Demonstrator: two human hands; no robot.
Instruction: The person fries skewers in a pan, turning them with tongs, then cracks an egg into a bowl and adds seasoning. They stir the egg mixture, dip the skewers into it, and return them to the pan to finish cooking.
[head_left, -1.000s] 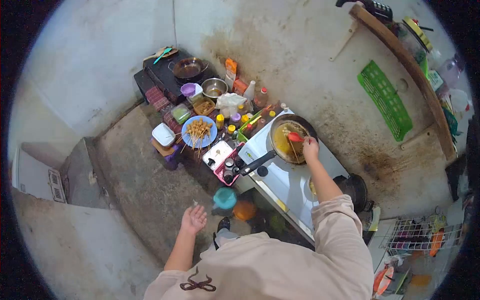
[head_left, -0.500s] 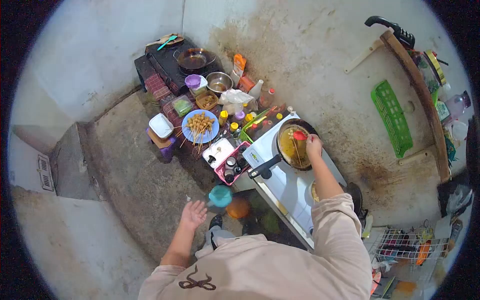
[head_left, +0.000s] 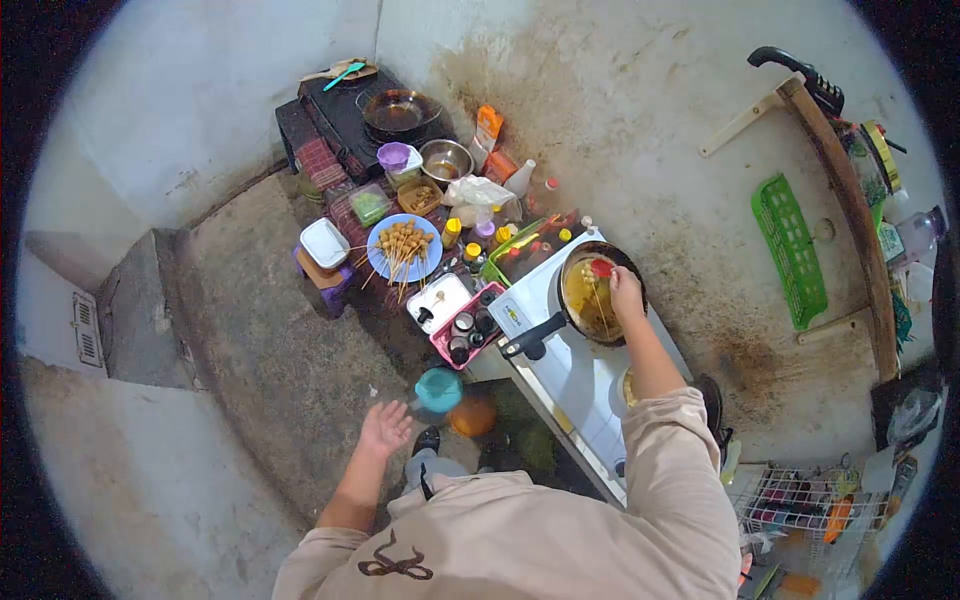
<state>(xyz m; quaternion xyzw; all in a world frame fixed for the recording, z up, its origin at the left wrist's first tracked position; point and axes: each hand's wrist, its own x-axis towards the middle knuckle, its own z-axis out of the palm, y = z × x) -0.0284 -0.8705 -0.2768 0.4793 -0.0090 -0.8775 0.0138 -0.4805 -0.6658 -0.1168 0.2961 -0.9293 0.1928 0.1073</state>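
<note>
Shifting slightly toward the far side of the frying pan (head_left: 597, 249) since the earlier frame, the right hand (head_left: 627, 290) is closing its fingers around a red utensil (head_left: 601, 267), whose end is hanging over the pan. Yellowish liquid (head_left: 581, 295) is filling the pan bottom, and a thin skewer (head_left: 600, 308) is lying in it. Supporting the pan is a white stove (head_left: 575, 372). On the left, the left hand (head_left: 385, 430) is spreading its fingers, palm up, holding nothing, near a teal container (head_left: 438, 390). Farther off, a blue plate (head_left: 388, 222) is bearing more skewers (head_left: 405, 243).
</note>
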